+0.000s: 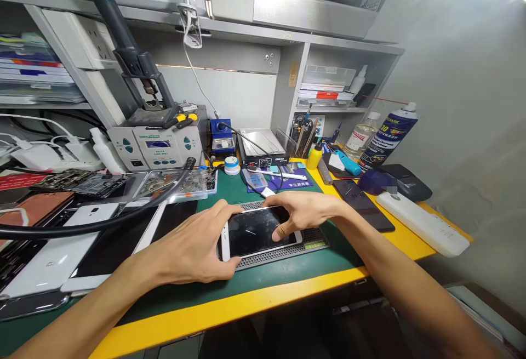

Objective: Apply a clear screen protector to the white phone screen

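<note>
A white-framed smartphone (255, 233) lies sideways, its dark screen facing up, over a grey perforated mat (271, 255). Around its left end my left hand (201, 244) is closed, thumb at the near edge and fingers at the far edge. My right hand (304, 211) grips the right end, with the thumb pressed on the screen and the fingers curled over the far edge. Parts of both ends of the phone are hidden behind my hands.
Several phones and tablets, one a white phone (53, 260), crowd the left. Behind stand a rework station (158, 145), a hot plate (263, 153) and a blue-white tub (232, 165). At right are a yellow bottle (314, 157), a dark phone (364, 205) and a spray can (388, 137). A black hose (102, 231) crosses the left side.
</note>
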{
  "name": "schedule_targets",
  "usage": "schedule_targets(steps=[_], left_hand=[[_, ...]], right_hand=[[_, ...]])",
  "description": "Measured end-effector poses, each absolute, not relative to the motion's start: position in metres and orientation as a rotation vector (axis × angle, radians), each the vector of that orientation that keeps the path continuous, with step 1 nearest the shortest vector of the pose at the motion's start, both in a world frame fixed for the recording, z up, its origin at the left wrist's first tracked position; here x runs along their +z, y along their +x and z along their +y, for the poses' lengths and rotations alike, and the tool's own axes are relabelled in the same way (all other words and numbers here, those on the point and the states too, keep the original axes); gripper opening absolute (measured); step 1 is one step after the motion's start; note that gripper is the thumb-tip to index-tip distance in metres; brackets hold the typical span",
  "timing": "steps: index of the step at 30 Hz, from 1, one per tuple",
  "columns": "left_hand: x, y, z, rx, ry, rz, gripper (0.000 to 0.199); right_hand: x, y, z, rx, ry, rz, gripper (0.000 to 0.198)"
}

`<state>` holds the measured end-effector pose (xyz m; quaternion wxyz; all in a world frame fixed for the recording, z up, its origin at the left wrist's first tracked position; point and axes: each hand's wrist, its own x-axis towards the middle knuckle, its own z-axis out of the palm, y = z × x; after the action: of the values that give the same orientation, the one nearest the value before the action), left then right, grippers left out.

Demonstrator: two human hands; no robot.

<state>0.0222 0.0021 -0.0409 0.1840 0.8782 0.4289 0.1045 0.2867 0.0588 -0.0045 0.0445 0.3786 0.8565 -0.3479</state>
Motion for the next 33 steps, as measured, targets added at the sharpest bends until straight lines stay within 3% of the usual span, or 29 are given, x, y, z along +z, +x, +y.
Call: schedule_targets(steps=[6,11,21,28,33], left_hand=[[-0.043,0.022,0.003,0.287,2.495,1.225,0.068],[-0.045,0.021,0.003,0.306,2.512,1.212,0.071],[-0.039,0.023,0.001,0.271,2.471,1.24,0.067],[-0.042,0.022,0.004,0.282,2.467,1.248,0.068],[-0.047,0.021,0.005,0.27,2.477,1.262,0.068]], right_hand=[[-0.005,0.297,0.065,-1.224,1.064,2.561,0.054],[-0.002,0.305,0.064,-1.134,1.174,2.516,0.07],[0.0,0.313,0.062,-1.073,1.128,2.539,0.081],[0.001,0.297,0.052,-0.846,1.318,2.596,0.074],[0.001,0.307,0.059,-0.922,1.183,2.533,0.079]])
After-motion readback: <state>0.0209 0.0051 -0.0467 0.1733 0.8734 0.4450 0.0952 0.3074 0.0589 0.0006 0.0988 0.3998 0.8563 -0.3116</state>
